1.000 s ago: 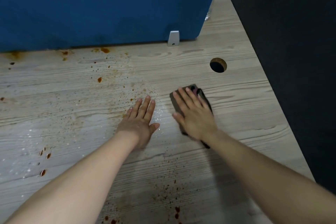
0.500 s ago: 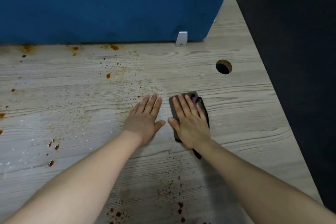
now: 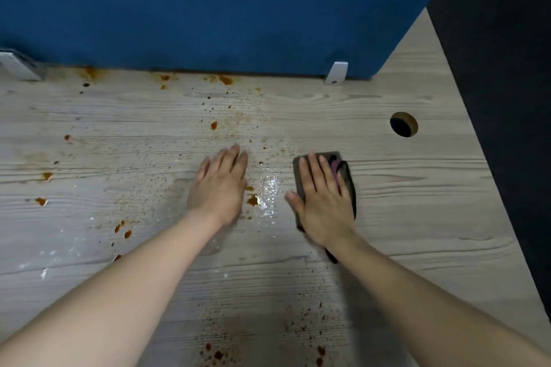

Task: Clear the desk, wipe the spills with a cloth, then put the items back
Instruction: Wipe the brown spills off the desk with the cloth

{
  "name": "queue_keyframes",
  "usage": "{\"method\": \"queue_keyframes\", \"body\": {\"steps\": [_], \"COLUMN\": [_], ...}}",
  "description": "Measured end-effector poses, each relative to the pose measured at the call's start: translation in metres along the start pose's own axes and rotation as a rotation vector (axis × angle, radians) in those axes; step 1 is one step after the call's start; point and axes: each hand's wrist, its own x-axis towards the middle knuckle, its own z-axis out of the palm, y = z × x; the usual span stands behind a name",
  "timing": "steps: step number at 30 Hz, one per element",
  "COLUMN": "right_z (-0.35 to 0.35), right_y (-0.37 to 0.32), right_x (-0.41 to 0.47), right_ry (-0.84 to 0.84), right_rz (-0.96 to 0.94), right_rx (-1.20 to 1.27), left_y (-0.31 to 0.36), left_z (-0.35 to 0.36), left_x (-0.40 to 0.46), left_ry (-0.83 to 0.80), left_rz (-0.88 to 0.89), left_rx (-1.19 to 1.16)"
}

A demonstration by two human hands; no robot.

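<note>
My right hand lies flat, fingers together, pressing a dark grey-brown folded cloth against the pale wooden desk. Most of the cloth is hidden under the palm. My left hand rests flat on the desk beside it, holding nothing. Between the two hands are a brown puddle and a patch of shiny wet droplets. Brown spills and specks are scattered over the desk to the left, at the back edge and near the front.
A blue partition stands along the desk's back edge on grey metal brackets. A round cable hole is at the right rear. The desk's right edge runs diagonally beside a dark floor.
My hands closed together, then parted again, the right one sliding the cloth back to the right. A brown puddle and wet patch now show between them. The camera has tilted.
</note>
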Motion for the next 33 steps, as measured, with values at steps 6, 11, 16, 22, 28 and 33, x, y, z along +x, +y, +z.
{"method": "queue_keyframes", "body": {"steps": [6, 11, 16, 22, 28, 33], "right_z": [-0.008, -0.021, -0.006, -0.015, -0.018, -0.014], "right_y": [0.007, 0.005, -0.014, -0.008, -0.015, -0.017], "right_x": [0.037, 0.082, 0.043, 0.076, 0.088, 0.07], "right_ry": [-0.02, -0.043, -0.009, -0.015, -0.029, -0.018], "right_rz": [-0.016, 0.041, -0.057, -0.056, -0.03, -0.103], "right_rx": [-0.018, 0.005, -0.006, -0.012, 0.004, -0.042], "left_y": [-0.025, -0.031, -0.029, -0.029, -0.028, -0.029], "left_z": [0.004, 0.006, 0.002, 0.002, 0.002, 0.002], "left_x": [0.015, 0.02, 0.02, 0.02, 0.018, 0.018], "left_ry": [-0.168, -0.272, -0.315, -0.331, -0.327, -0.314], "left_rz": [-0.076, -0.071, -0.084, -0.084, -0.086, -0.08], "left_rx": [-0.015, -0.032, -0.036, -0.068, -0.08, -0.092]}}
